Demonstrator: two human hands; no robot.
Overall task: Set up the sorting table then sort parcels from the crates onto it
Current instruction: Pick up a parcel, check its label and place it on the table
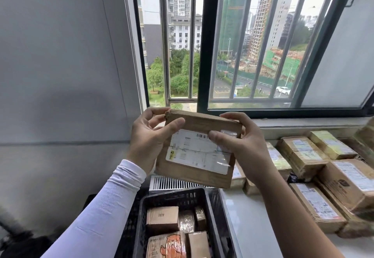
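A black plastic crate (178,199) sits low in the frame, holding several small cardboard parcels (162,219), one printed with an orange cartoon figure. To the right of the crate runs a white sorting table (251,223), where rows of taped brown boxes (344,183) lie packed side by side toward the sill of a barred window (210,41). Behind the crate, a white slatted grille (172,183) shows under the raised parcel. Above the crate, between it and the window, a person holds up a flat brown parcel (197,148) with its white shipping label facing the camera. The left hand (148,139), in a white sleeve, grips the parcel's upper left corner, thumb across the front, fingers curled behind the top edge. The right hand (242,144) clasps the right edge, thumb pressed on the label near the barcode, fingers wrapped over the top.
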